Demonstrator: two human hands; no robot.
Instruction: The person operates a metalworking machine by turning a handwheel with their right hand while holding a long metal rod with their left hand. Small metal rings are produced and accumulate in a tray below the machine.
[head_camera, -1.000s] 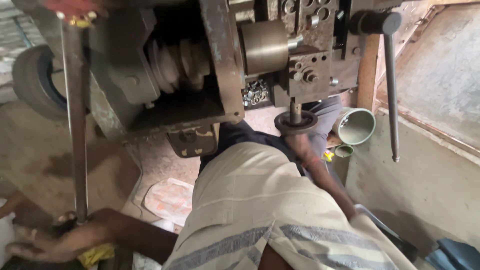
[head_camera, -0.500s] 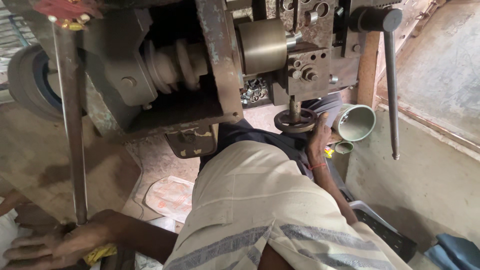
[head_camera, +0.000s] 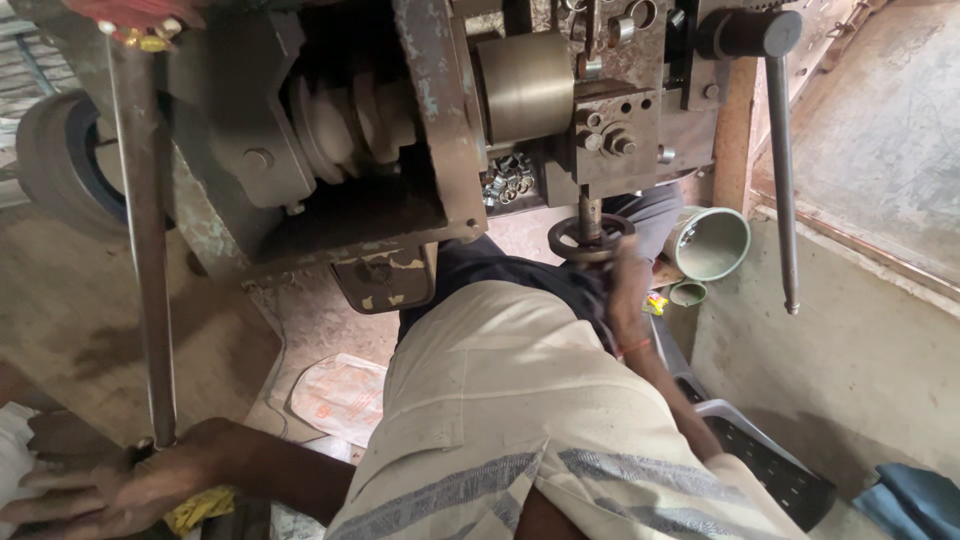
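Note:
My right hand (head_camera: 622, 292) reaches up past my beige shirt and grips the small dark handwheel (head_camera: 588, 238) on a short shaft under the grey metal machine (head_camera: 400, 130). My left hand (head_camera: 95, 492) lies low at the bottom left with its fingers stretched out. It sits at the lower end of a long upright steel rod (head_camera: 148, 270), and nothing shows in its fingers. A brass-coloured cylinder (head_camera: 525, 88) sticks out of the machine just above the handwheel.
A long lever with a black knob (head_camera: 778, 170) hangs at the right. A pale green cup (head_camera: 708, 243) and a smaller one (head_camera: 687, 293) stand below it. A rubber wheel (head_camera: 60, 165) is at the left, a printed sack (head_camera: 345, 395) on the floor, small metal rings (head_camera: 508, 180) in the machine.
My right hand has shifted slightly around the handwheel and now sits just below it. My left hand stays by the rod's lower end. The view has shifted a little.

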